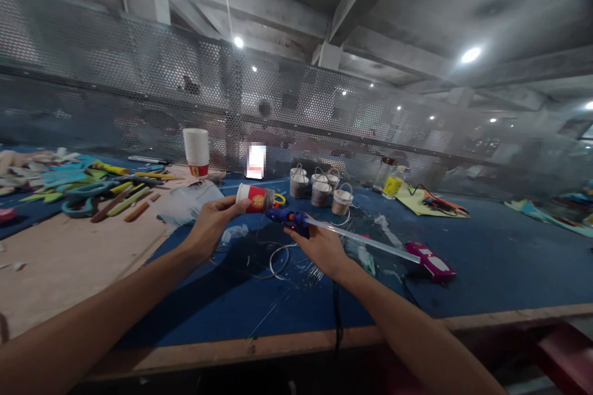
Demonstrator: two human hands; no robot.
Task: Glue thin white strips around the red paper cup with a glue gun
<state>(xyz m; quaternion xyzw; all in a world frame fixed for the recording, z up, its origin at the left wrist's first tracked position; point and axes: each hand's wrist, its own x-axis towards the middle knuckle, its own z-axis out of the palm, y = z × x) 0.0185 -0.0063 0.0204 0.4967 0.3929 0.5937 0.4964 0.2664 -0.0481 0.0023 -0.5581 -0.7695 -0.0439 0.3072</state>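
Note:
My left hand (215, 225) grips a red and white paper cup (256, 199) tilted on its side, with a greyish band around one end. In my right hand (322, 244) is a blue hot glue gun (290, 220), its tip close to or touching the banded end of the cup. A long translucent glue stick (365, 239) sticks out of the gun's back toward the right. Behind the gun stand several small covered cups with wire handles (320, 191). A yellow ring-shaped thing (279, 199) shows just behind the held cup.
A stack of paper cups (196, 151) stands at the back left. Scissors (83, 197) and clay-coloured sticks lie on the left board (92, 253). Loose wire (280, 262) and a magenta device (430, 262) rest on the blue tabletop (500, 259). Glass bottles (391, 182) stand before the mesh screen.

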